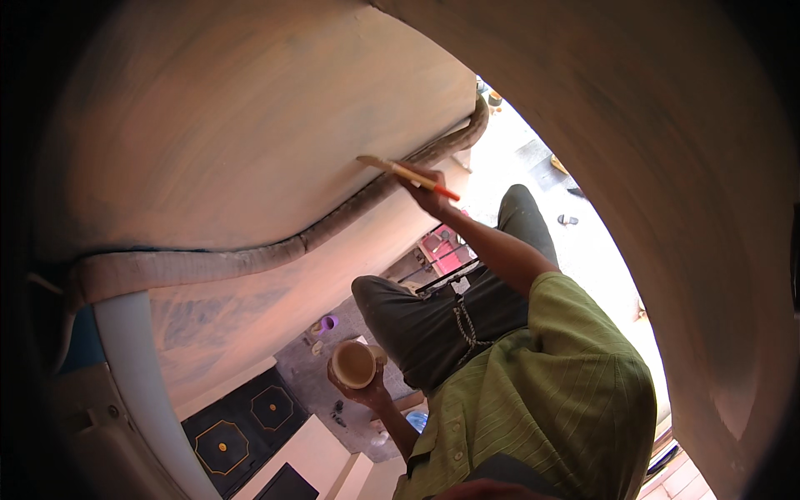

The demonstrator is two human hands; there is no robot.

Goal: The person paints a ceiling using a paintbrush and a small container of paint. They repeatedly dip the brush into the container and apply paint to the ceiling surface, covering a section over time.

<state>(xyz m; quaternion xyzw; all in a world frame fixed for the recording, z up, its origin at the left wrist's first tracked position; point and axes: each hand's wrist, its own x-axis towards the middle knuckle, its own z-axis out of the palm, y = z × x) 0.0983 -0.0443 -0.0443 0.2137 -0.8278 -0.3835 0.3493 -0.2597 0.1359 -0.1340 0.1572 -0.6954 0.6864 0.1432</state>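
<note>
My right hand [427, 198] is closed around a paintbrush [382, 163] with a pale ferrule and a red-ended handle. Its dark bristle tip is at the smeared beige painted surface [275, 125], just above a long curved brown ridge [292, 247]; whether the bristles touch, I cannot tell. Lower down, in front of my left knee, my left hand [372, 395] grips a round beige pot [336, 360] by its side. The pot's mouth faces up, and its contents are hard to make out.
A large curved beige wall [658, 167] sweeps down the right side. Far below, the grey floor [302, 360] holds a purple pot [328, 322] and small items. Black panels [250, 429] with gold outlines stand lower left. Dark metal bars [446, 271] lie below my legs.
</note>
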